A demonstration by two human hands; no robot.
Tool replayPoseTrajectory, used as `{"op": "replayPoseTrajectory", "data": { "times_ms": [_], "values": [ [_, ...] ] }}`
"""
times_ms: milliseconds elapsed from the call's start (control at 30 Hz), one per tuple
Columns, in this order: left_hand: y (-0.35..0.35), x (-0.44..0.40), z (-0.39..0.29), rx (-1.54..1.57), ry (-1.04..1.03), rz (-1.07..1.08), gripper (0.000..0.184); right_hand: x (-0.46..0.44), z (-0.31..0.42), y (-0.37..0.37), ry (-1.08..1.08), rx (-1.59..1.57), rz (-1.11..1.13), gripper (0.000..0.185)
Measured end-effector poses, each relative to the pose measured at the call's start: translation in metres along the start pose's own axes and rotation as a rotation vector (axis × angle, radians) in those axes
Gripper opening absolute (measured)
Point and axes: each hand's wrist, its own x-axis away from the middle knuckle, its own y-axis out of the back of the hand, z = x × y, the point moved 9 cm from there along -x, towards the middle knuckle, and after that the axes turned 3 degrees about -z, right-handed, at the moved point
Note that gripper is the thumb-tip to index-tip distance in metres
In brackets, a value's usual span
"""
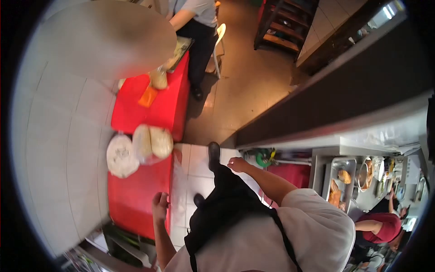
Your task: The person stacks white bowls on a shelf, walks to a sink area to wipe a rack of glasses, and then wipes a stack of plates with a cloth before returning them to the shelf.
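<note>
My left hand (160, 205) hangs beside the edge of a red table-like surface (136, 192), fingers curled in, with nothing visible in them. On my other side, my right hand (239, 164) is held out over the floor, fingers loosely bent and apart, holding nothing I can see. On the red surface ahead of my left hand sit two clear bags of pale contents (152, 142), side by side. A round white lid or tub (122, 155) with dark markings lies beside them, against the tiled wall.
Farther along are an orange packet (147, 97), a small tied bag (158, 79) and a seated person's dark trousers (198, 59). Behind stands a wooden rack (285, 27). At right, a steel tray (340, 179) holds browned food; a co-worker's dark red shirt (385, 226) shows beyond.
</note>
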Motion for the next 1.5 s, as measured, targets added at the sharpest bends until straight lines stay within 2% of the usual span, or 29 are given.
{"op": "replayPoseTrajectory", "data": {
  "times_ms": [67,133,167,200,300,367,433,500,533,567,633,700,767,800,833,867,900,967,1000,1033,1067,1133,1167,1200,1233,1333,1400,1467,1500],
  "values": [
    [-0.019,-0.037,-0.060,-0.115,-0.095,-0.009,0.029,-0.068,0.010,0.050,0.148,0.112,-0.043,0.040],
    [-0.043,-0.073,-0.089,0.043,-0.236,-0.046,0.025,-0.161,-0.001,0.088,0.227,0.128,0.004,0.041],
    [-0.056,-0.079,-0.109,0.081,-0.191,-0.079,0.023,-0.187,0.004,0.110,0.189,0.298,0.217,0.043],
    [-0.078,-0.087,-0.132,0.125,-0.150,-0.100,0.021,-0.222,0.002,0.136,0.177,0.206,0.089,0.043],
    [-0.133,-0.134,-0.195,0.165,-0.181,0.092,0.021,-0.287,-0.015,0.261,0.008,-0.134,-0.209,0.043],
    [-0.149,-0.198,-0.195,0.254,-0.350,0.268,0.021,-0.295,-0.032,0.345,-0.066,-0.323,-0.312,0.042],
    [-0.166,-0.262,-0.182,0.237,-0.278,0.313,0.023,-0.299,-0.058,0.409,-0.084,-0.457,-0.368,0.042],
    [-0.217,-0.320,-0.282,0.240,-0.319,0.571,0.020,-0.314,-0.102,0.449,-0.134,-0.420,-0.423,0.040],
    [-0.273,-0.324,-0.340,0.119,-0.366,0.602,0.018,-0.308,-0.138,0.468,-0.174,-0.387,-0.450,0.039],
    [-0.329,-0.328,-0.398,-0.001,-0.418,0.632,0.017,-0.286,-0.168,0.490,-0.274,-0.477,-0.588,0.037],
    [-0.398,-0.349,-0.450,-0.158,-0.408,0.709,0.015,-0.226,-0.239,0.506,-0.467,-0.632,-0.809,0.032],
    [-0.463,-0.356,-0.497,-0.047,-0.372,0.884,0.015,-0.166,-0.306,0.508,-0.665,-0.843,-0.943,0.026],
    [-0.536,-0.366,-0.525,0.019,-0.264,1.057,0.018,-0.095,-0.384,0.516,-0.847,-0.843,-1.208,0.021],
    [-0.573,-0.379,-0.532,-0.001,-0.275,1.094,0.018,-0.055,-0.423,0.519,-1.040,-0.904,-1.258,0.019],
    [-0.615,-0.391,-0.531,-0.018,-0.285,1.127,0.019,-0.005,-0.440,0.552,-1.051,-0.829,-1.383,0.020],
    [-0.662,-0.400,-0.531,-0.035,-0.291,1.160,0.020,0.035,-0.466,0.574,-0.879,-0.812,-1.729,0.021],
    [-0.711,-0.404,-0.537,-0.120,-0.334,1.221,0.024,0.069,-0.487,0.601,-0.877,-0.794,-1.786,0.022],
    [-0.823,-0.384,-0.552,-0.085,-0.341,1.396,0.024,0.130,-0.517,0.667,-0.866,-0.710,-1.825,0.027],
    [-0.879,-0.371,-0.559,-0.109,-0.339,1.464,0.023,0.152,-0.544,0.702,-0.831,-0.252,-1.857,0.029],
    [-0.936,-0.351,-0.566,-0.109,-0.371,1.548,0.020,0.167,-0.578,0.734,-0.739,-0.201,-1.850,0.028],
    [-0.993,-0.334,-0.572,-0.186,-0.382,1.545,0.024,0.180,-0.601,0.767,-0.653,-0.161,-1.830,0.028],
    [-1.102,-0.274,-0.583,-0.192,-0.469,1.790,0.040,0.186,-0.643,0.829,-0.579,-0.271,-1.619,0.027],
    [-1.153,-0.231,-0.591,-0.187,-0.424,1.880,0.033,0.199,-0.654,0.868,-0.541,-0.304,-1.513,0.027],
    [-1.204,-0.193,-0.594,-0.328,-0.426,1.888,0.036,0.206,-0.672,0.895,-0.524,-0.306,-1.447,0.028],
    [-1.246,-0.142,-0.609,-0.317,-0.531,1.998,0.028,0.212,-0.690,0.921,-0.505,-0.307,-1.383,0.028],
    [-1.357,-0.037,-0.612,-0.364,-0.528,2.262,0.064,0.234,-0.751,0.957,-0.441,-0.290,-1.351,0.028],
    [-1.447,0.012,-0.601,-0.494,-0.508,2.381,0.073,0.261,-0.812,0.963,-0.454,-0.235,-1.413,0.027],
    [-1.531,0.062,-0.607,-0.259,-0.467,2.426,0.102,0.288,-0.891,0.947,-0.522,-0.209,-1.486,0.029],
    [-1.579,0.069,-0.617,-0.124,-0.507,2.354,0.105,0.312,-0.915,0.941,-0.662,-0.294,-1.471,0.030]
  ]
}}
